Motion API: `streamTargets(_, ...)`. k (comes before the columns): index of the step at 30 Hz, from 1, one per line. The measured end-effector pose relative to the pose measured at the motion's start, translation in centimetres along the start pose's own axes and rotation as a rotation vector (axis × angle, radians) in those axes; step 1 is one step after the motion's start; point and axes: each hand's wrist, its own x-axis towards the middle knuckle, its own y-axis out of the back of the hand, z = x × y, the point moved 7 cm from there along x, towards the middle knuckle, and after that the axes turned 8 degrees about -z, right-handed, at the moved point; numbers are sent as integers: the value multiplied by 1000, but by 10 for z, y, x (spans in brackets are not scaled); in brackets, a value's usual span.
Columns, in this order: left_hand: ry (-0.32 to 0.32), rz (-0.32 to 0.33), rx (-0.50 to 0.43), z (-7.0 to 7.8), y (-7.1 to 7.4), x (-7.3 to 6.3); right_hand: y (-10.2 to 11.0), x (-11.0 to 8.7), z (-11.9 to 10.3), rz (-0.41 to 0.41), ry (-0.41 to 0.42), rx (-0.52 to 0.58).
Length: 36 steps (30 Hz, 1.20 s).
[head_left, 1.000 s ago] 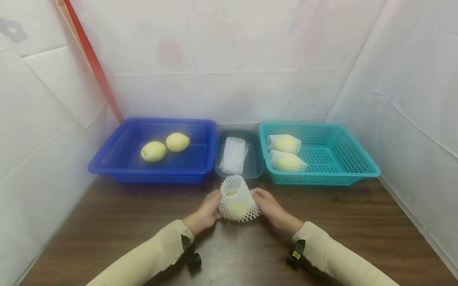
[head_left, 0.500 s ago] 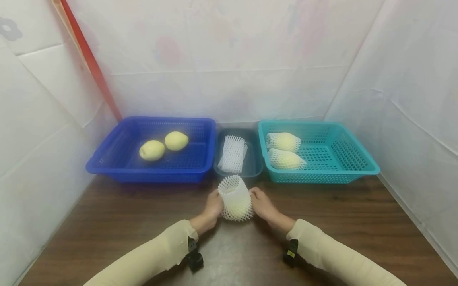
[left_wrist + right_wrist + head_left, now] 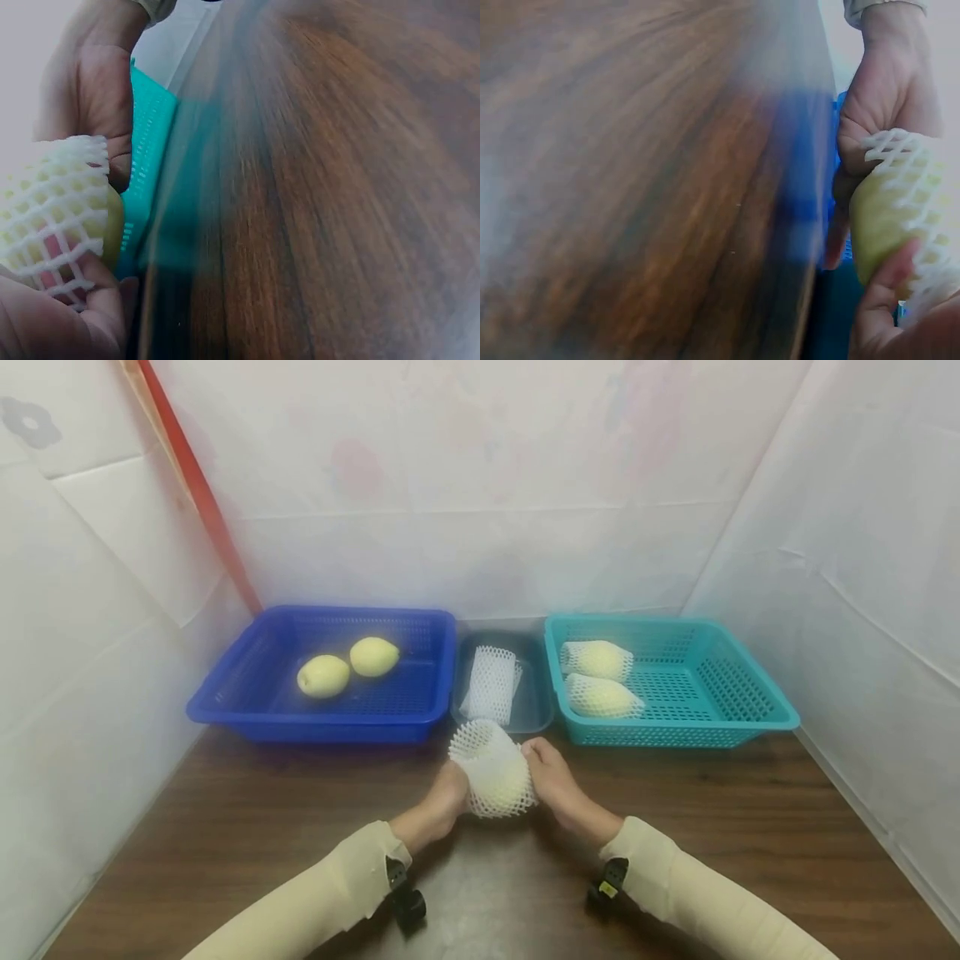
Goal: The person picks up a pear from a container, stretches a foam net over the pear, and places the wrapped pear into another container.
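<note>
Between my hands in the head view is a pale yellow, oval fruit [image 3: 504, 787] inside a white foam net sleeve [image 3: 477, 743]. The sleeve's open end leans up and to the left. My left hand [image 3: 447, 792] grips the sleeved fruit on its left side. On the other side my right hand [image 3: 552, 777] pinches the net's edge and holds the fruit. Part of the fruit's bare skin [image 3: 877, 217] shows beyond the net in the right wrist view, under the right thumb. The fingers beneath the fruit are mostly hidden in the head view.
A blue basket [image 3: 330, 732] with two bare yellow fruits [image 3: 323, 677] stands back left. Spare foam nets [image 3: 492, 683] lie in a dark tray [image 3: 540, 714] at the middle. A teal basket [image 3: 675, 735] with two netted fruits [image 3: 604, 698] stands back right on the wooden table [image 3: 247, 827].
The net, spread wide at its lower edge a second ago, now sits closer around the fruit. Its open end has tilted left, and the right hand has moved slightly up and inward.
</note>
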Motion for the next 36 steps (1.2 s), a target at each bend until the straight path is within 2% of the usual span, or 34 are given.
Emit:
streamTargets(5, 17, -108, -84, -2, -5, 1, 0, 0, -1, 3, -3, 17)
streamTargets(7, 3, -124, -123, -2, -6, 2, 0, 0, -1, -6, -16, 41)
streamTargets(9, -6, -126, -171, -1, -6, 3, -1, -1, -1, -31, -42, 111)
streamTargets(12, -18, -89, -225, 1, -3, 4, -5, -3, 1, -124, -92, 304)
streamTargets(15, -34, -10, -259, 5, 2, 4, -13, -5, 1, -262, -127, 509)
streamTargets(17, -50, 39, -271, 8, 5, 5, -16, -7, -1, -335, -123, 597)
streamTargets(20, -69, 78, -288, 11, 6, 5, -18, -7, -3, -371, -108, 679)
streamTargets(25, -75, 92, -293, 10, 4, 6, -16, -5, -3, -327, -73, 740)
streamTargets(33, -58, 84, -235, 9, 5, 6, -12, -2, 7, -130, -98, 740)
streamTargets(36, -76, 73, -224, 11, 4, 6, -12, -1, 9, -94, -94, 731)
